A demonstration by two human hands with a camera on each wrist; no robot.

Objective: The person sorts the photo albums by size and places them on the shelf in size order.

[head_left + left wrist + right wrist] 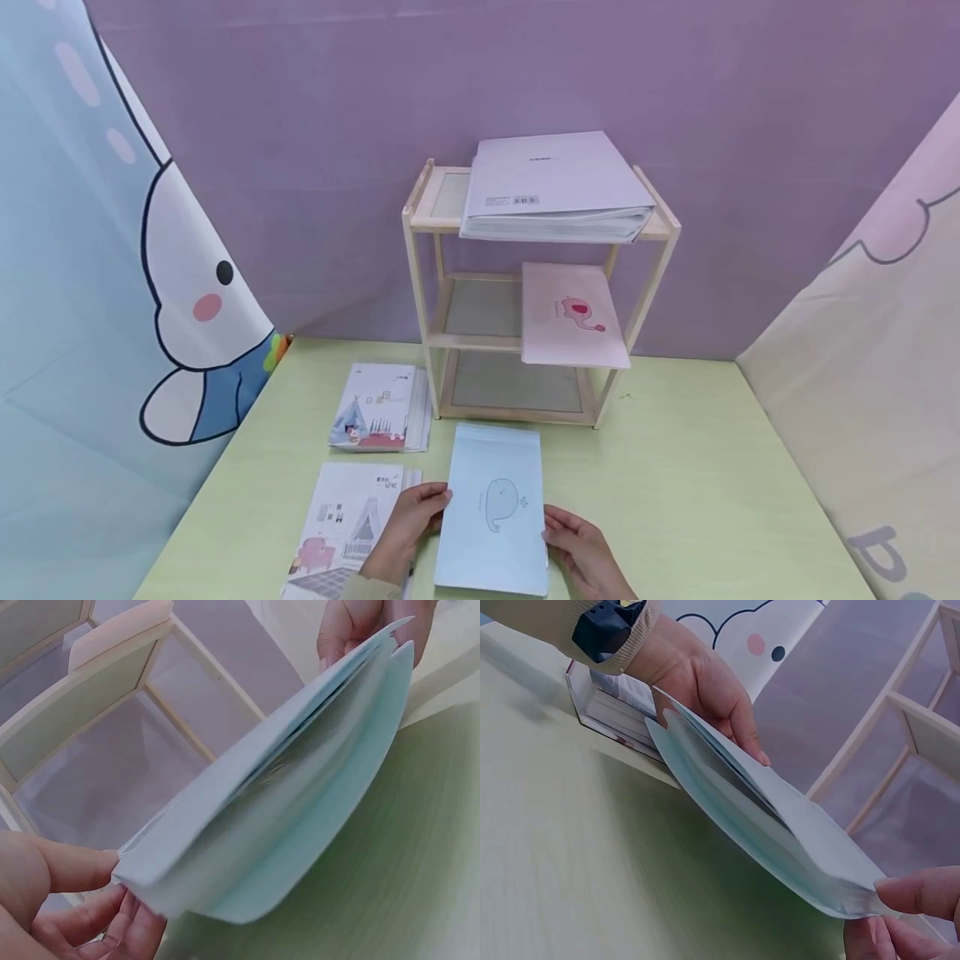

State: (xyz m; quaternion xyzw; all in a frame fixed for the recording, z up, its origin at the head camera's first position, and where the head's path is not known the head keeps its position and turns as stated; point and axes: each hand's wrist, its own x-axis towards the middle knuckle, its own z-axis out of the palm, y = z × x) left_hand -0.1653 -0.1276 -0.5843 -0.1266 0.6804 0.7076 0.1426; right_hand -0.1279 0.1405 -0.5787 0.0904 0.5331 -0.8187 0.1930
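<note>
A light blue photo album (491, 500) with a whale on its cover is held between both hands. My left hand (408, 525) pinches its left edge, thumb on top and fingers beneath. On the opposite edge, my right hand (588, 550) pinches it between thumb and fingers. The left wrist view shows clear sleeves (285, 780) between the parted covers. From the right wrist side, the album (780, 817) hangs above the table, its lower cover bowing down.
A wooden three-tier shelf (515, 342) stands behind the album. White albums (555, 175) lie on its top tier, and a pink elephant album (573, 317) on the middle tier overhangs the front. Two stacks of white picture-cover books (378, 404), one nearer (337, 517), lie to the left.
</note>
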